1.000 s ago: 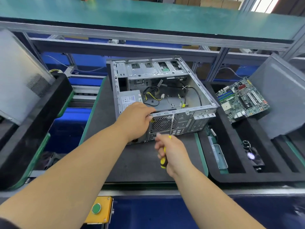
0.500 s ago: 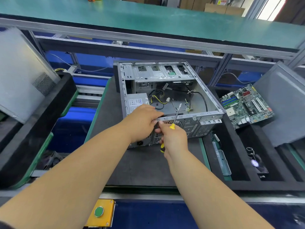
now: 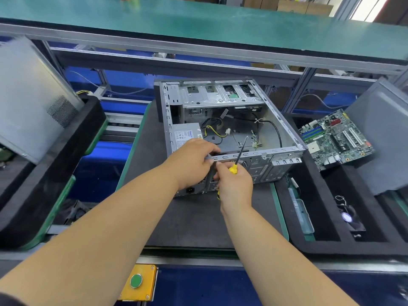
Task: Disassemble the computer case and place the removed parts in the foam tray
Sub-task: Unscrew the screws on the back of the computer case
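Left hand curls over the computer case rear rim on the desk; right hand grips a screwdriver beside it. Risk: the tip slips into cables beyond the grip.

Screwdriver handle mostly hidden in right hand; label print illegible
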`<action>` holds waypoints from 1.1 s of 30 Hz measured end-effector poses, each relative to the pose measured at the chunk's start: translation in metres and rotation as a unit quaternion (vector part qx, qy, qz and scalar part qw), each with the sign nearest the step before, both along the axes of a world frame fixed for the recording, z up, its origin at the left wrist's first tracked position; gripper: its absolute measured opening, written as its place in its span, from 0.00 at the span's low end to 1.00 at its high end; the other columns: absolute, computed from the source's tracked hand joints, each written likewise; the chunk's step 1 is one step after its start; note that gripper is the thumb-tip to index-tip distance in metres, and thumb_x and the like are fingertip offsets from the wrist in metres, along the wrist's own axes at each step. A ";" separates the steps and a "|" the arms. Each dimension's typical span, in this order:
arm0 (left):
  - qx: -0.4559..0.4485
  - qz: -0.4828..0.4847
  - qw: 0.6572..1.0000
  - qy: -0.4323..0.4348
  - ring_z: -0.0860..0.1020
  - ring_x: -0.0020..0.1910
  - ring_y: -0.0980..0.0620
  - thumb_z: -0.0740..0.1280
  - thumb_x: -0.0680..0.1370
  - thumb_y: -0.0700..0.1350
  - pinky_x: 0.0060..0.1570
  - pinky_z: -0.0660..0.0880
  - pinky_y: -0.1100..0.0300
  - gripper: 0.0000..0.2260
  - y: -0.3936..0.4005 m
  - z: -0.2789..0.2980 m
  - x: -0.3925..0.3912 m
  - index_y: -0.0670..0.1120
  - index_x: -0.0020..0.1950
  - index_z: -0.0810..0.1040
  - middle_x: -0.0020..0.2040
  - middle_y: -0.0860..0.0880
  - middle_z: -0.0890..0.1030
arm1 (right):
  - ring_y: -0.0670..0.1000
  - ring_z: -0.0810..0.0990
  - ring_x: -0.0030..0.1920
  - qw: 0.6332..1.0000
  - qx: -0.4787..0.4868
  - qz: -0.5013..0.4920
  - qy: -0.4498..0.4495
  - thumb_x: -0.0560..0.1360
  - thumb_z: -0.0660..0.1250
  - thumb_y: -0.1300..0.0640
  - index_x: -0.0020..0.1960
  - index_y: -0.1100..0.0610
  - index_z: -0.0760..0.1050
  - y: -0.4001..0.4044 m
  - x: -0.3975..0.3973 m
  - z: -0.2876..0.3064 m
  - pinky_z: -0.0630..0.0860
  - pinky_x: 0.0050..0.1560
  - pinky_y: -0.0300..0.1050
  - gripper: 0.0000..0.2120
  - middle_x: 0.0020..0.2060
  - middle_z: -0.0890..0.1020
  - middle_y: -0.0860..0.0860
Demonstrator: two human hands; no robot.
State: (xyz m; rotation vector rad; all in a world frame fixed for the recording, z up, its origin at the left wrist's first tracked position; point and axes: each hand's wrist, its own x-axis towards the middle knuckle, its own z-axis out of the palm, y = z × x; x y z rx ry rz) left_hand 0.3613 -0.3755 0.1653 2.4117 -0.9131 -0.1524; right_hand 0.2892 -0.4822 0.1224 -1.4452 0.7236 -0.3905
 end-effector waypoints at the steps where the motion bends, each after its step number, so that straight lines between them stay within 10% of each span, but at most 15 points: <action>1: 0.000 0.000 1.000 -0.002 0.67 0.67 0.53 0.61 0.81 0.42 0.68 0.66 0.55 0.16 0.000 0.000 0.000 0.51 0.67 0.74 0.64 0.53 0.76 | 0.45 0.71 0.25 1.000 -0.018 0.000 0.006 0.69 0.68 0.54 0.32 0.50 0.74 0.001 0.000 0.000 0.67 0.29 0.40 0.08 0.25 0.79 0.45; 13: -0.005 0.006 1.000 -0.009 0.68 0.65 0.53 0.62 0.81 0.42 0.65 0.66 0.59 0.15 -0.001 -0.003 0.000 0.50 0.67 0.75 0.62 0.52 0.77 | 0.41 0.71 0.23 0.994 -0.088 0.026 0.051 0.72 0.65 0.54 0.34 0.50 0.74 0.004 0.000 0.001 0.66 0.32 0.41 0.08 0.23 0.79 0.43; 21: -0.015 0.023 0.999 -0.040 0.69 0.64 0.51 0.61 0.81 0.42 0.64 0.67 0.56 0.14 -0.002 -0.008 -0.004 0.50 0.65 0.76 0.61 0.51 0.78 | 0.46 0.66 0.21 0.996 0.085 0.012 0.015 0.75 0.68 0.57 0.38 0.53 0.74 0.004 -0.004 0.006 0.62 0.21 0.36 0.07 0.23 0.75 0.47; 33: -0.005 0.041 0.998 -0.045 0.67 0.66 0.51 0.59 0.82 0.43 0.63 0.67 0.56 0.14 -0.003 -0.010 -0.008 0.52 0.67 0.74 0.62 0.52 0.76 | 0.42 0.73 0.26 0.966 -0.076 0.225 0.104 0.81 0.61 0.55 0.52 0.54 0.71 -0.023 -0.076 0.012 0.67 0.23 0.34 0.03 0.30 0.82 0.47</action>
